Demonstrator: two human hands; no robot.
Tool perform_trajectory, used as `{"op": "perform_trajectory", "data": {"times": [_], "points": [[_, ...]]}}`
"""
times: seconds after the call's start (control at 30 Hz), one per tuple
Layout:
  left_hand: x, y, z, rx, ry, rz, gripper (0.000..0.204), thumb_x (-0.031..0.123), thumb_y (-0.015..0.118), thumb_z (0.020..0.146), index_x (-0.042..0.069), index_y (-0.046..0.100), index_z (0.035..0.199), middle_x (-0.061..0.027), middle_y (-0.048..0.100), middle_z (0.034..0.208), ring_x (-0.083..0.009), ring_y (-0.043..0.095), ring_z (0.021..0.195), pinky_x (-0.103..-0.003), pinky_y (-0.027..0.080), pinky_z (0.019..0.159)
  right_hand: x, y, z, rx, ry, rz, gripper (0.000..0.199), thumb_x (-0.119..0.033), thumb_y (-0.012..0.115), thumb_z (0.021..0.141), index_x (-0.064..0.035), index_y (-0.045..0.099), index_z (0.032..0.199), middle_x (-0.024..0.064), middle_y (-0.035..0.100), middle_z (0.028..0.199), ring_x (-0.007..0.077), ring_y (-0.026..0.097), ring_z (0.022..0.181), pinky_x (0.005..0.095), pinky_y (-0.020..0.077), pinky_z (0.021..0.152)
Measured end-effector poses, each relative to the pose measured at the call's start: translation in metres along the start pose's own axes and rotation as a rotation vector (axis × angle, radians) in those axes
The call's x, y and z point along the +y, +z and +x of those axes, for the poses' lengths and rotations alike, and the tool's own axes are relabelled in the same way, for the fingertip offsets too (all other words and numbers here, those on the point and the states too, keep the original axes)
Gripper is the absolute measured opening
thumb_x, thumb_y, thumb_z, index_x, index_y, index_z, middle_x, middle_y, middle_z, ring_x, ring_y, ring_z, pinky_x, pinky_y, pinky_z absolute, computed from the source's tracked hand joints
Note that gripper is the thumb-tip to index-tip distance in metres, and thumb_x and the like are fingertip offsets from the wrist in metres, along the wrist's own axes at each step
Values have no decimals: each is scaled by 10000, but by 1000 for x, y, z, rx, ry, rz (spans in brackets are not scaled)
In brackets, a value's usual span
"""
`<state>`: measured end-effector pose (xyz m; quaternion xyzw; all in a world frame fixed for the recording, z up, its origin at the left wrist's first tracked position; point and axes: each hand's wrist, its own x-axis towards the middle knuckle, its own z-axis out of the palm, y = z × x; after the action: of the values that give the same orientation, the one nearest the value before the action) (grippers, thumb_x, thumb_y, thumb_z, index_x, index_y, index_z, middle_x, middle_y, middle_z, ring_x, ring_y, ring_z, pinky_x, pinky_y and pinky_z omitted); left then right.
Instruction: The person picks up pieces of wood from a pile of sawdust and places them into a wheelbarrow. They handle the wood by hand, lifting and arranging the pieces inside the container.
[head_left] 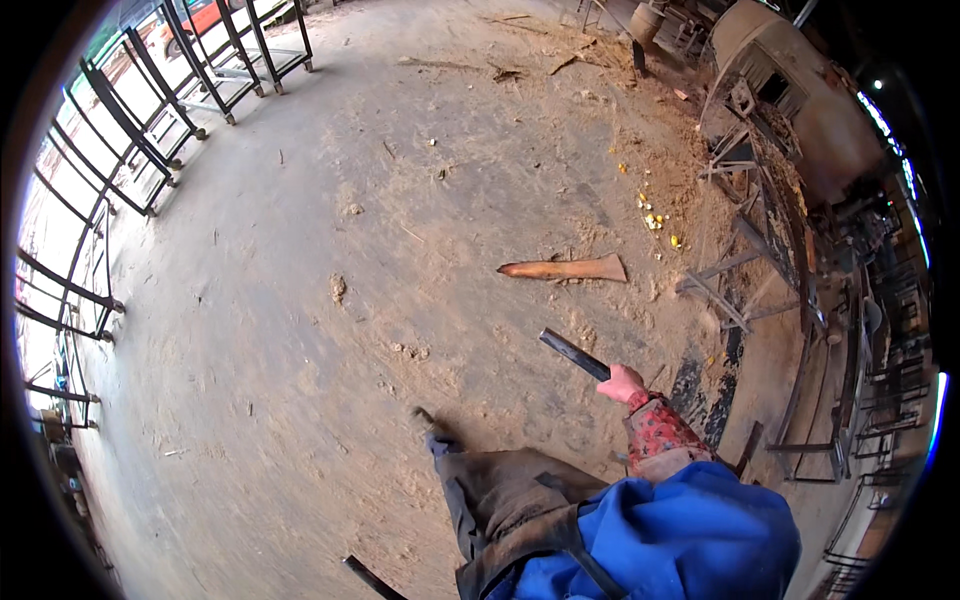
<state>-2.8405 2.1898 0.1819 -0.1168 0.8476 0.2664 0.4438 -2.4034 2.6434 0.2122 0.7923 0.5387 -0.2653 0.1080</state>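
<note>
My right hand is closed round a dark, flat-sided bar, which juts out ahead of it over the floor. The hand covers the bar's rear part. A red patterned cuff shows at that wrist. My left hand is out of sight. Near the lower edge, another dark bar end pokes into view, and what holds it does not show. Ahead of my right hand, a reddish-brown piece of wood or bark, wider at one end, lies on the floor.
Sawdust and scraps cover the concrete floor. Black wheeled metal racks line the left side. On the right stand a rough wooden frame and a large dusty machine. Yellow bits lie near the frame.
</note>
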Motion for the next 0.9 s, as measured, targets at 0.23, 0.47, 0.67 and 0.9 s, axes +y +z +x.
{"op": "perform_trajectory", "data": {"times": [0.23, 0.47, 0.67, 0.9], "points": [[145, -39, 50, -14, -17, -30, 337, 282, 728, 730, 78, 510, 574, -19, 453, 486, -152, 414, 394, -318, 327, 385, -143, -41, 20, -9, 79, 10, 356, -286, 673, 602, -53, 699, 870, 184, 687, 856, 334, 672, 842, 402, 524, 753], [267, -52, 102, 6, -5, 14, 331, 273, 728, 726, 64, 515, 583, -30, 461, 487, -157, 424, 393, -319, 336, 383, -232, -73, 115, 100, 144, 48, 350, -279, 666, 622, -52, 690, 887, 181, 684, 838, 332, 672, 822, 407, 525, 736], [414, -36, 147, 31, 24, 113, 326, 266, 727, 723, 51, 520, 591, -38, 468, 488, -162, 433, 393, -320, 344, 382, -327, -106, 206, 97, 143, 40, 383, -287, 645, 651, -37, 669, 940, 206, 676, 916, 361, 655, 893, 427, 513, 794], [632, 34, 184, 6, 62, 189, 322, 258, 727, 719, 37, 526, 600, -48, 476, 489, -167, 443, 392, -321, 353, 381, -428, -191, 296, 100, 105, 172, 376, -272, 616, 679, -40, 634, 974, 197, 669, 931, 370, 641, 916, 452, 490, 823]]}}
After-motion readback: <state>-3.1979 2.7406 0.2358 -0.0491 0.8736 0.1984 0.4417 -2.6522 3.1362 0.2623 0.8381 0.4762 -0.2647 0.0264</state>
